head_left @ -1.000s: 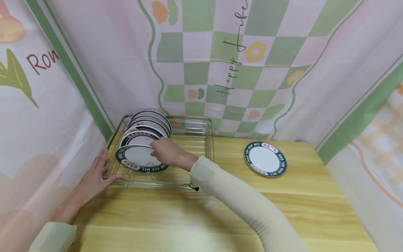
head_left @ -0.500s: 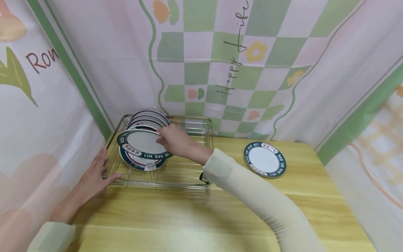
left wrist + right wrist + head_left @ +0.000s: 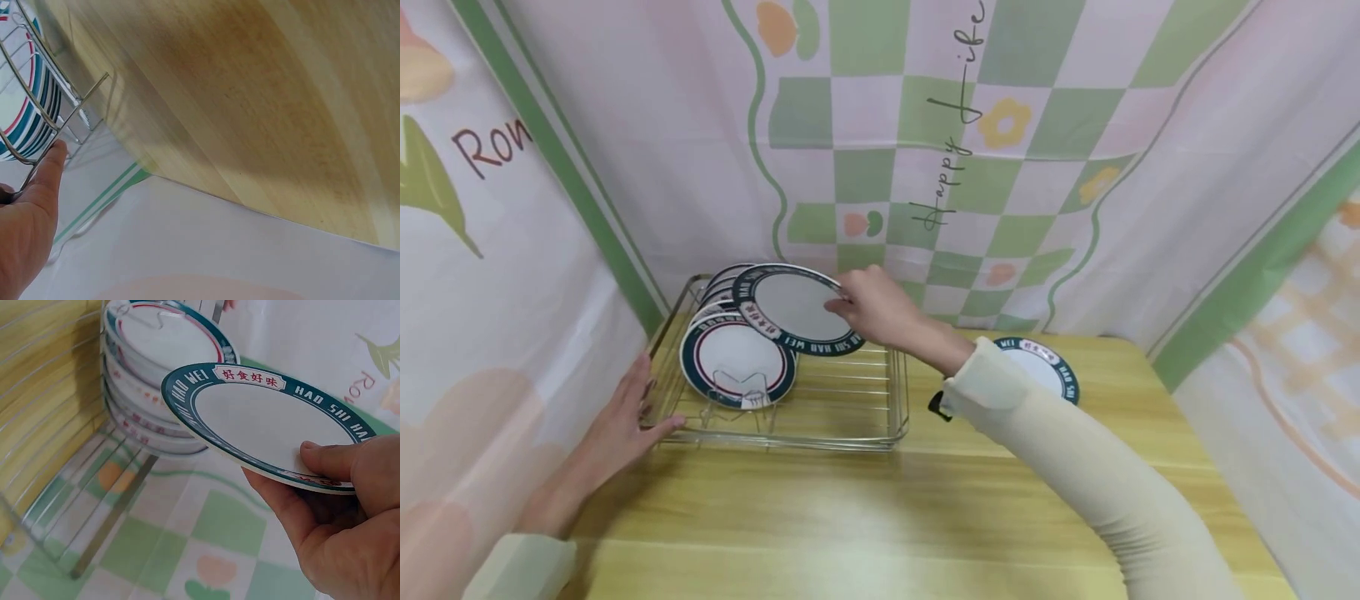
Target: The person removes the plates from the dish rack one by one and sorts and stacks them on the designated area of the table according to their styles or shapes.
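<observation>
My right hand (image 3: 887, 312) pinches the right edge of a white plate (image 3: 797, 308) with a green lettered rim, thumb on its face. The plate is tilted above the wire dish rack (image 3: 820, 442); in the right wrist view the plate (image 3: 262, 415) is apart from the others. Several plates stand in a row at the rack's left, the front plate (image 3: 735, 354) showing a red inner ring. My left hand (image 3: 613, 429) rests at the rack's left front corner, fingers extended along the side and thumb at the front. In the left wrist view a finger touches the wire.
Another green-rimmed plate (image 3: 1060, 375) lies flat on the wooden table (image 3: 820, 517) to the right, partly hidden by my right sleeve (image 3: 1037, 417). Behind the rack hangs a checked curtain (image 3: 917, 167), with more cloth at both sides.
My right hand has lifted the front plate up out of the row and carried it to the right, uncovering the red-ringed plate behind. The left hand has stayed at the rack's corner.
</observation>
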### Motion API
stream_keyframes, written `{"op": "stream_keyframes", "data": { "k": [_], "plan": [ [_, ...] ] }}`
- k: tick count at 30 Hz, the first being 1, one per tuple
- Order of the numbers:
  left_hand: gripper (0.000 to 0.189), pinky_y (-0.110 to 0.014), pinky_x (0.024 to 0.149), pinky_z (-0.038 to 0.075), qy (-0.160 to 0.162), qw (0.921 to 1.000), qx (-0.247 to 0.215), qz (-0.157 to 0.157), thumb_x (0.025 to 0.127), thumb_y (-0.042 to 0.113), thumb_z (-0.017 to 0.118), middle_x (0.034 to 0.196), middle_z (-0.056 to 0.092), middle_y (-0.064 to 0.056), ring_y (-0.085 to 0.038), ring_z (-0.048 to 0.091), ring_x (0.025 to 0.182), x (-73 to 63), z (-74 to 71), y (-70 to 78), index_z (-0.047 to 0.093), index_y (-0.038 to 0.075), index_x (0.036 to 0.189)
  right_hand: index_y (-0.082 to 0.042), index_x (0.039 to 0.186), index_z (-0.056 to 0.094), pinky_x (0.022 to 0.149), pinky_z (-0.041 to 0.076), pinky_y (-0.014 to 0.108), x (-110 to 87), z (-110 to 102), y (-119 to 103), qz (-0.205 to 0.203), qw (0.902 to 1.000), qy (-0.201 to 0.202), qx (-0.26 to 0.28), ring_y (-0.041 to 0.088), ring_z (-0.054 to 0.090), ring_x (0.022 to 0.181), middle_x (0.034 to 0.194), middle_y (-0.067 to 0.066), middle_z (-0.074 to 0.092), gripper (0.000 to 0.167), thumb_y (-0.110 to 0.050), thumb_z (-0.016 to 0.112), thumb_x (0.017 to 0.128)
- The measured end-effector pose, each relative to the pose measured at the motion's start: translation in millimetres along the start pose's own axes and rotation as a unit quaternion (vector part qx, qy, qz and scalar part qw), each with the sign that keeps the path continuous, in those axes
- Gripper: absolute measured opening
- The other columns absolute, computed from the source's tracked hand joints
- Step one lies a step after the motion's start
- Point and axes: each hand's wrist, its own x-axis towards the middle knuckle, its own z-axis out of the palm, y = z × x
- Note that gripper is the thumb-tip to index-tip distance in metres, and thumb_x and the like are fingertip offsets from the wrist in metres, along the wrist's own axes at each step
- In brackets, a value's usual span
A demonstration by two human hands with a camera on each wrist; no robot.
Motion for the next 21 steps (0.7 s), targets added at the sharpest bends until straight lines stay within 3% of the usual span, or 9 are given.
{"op": "stream_keyframes", "data": {
  "k": [5,10,14,21],
  "plan": [
    [0.121,-0.083,0.114,0.023,0.005,1.0000,0.000,0.005,0.095,0.039,0.080,0.173,0.001,-0.031,-0.069,0.025,0.144,-0.6,0.1,-2.7,-0.012,0.013,0.169,-0.008,0.068,0.053,0.052,0.036,0.025,-13.9,-16,18,0.009,0.9996,0.023,-0.013,0.014,0.042,0.054,0.060,0.000,0.047,0.038,-0.009,0.073,0.100],
    [0.120,-0.079,0.120,0.017,0.009,0.9999,-0.002,0.012,0.096,0.040,0.079,0.173,-0.001,-0.030,-0.065,0.016,0.150,-0.4,1.7,-5.2,-0.012,0.011,0.169,-0.002,0.082,0.066,0.052,0.040,0.028,-29.4,-33,35,0.030,0.9978,0.040,-0.044,0.016,0.046,0.055,0.062,0.002,0.052,0.022,-0.011,0.074,0.099],
    [0.119,-0.080,0.119,0.018,0.008,0.9999,0.001,0.008,0.096,0.041,0.078,0.174,-0.002,-0.029,-0.065,0.016,0.151,-0.8,2.1,-5.6,-0.011,0.011,0.169,0.001,0.083,0.065,0.050,0.039,0.028,-39.6,-44,52,0.043,0.9965,0.053,-0.048,0.015,0.044,0.053,0.061,0.002,0.050,0.020,-0.009,0.074,0.098],
    [0.114,-0.079,0.119,0.019,0.010,0.9998,0.012,0.012,0.097,0.042,0.077,0.176,-0.004,-0.023,-0.062,0.015,0.153,0.0,2.6,-3.6,-0.001,0.003,0.169,-0.007,0.074,0.054,0.047,0.034,0.027,-63.8,-70,85,0.096,0.9924,0.045,-0.063,0.014,0.039,0.051,0.059,-0.002,0.044,0.033,-0.013,0.072,0.101]
  ]
}}
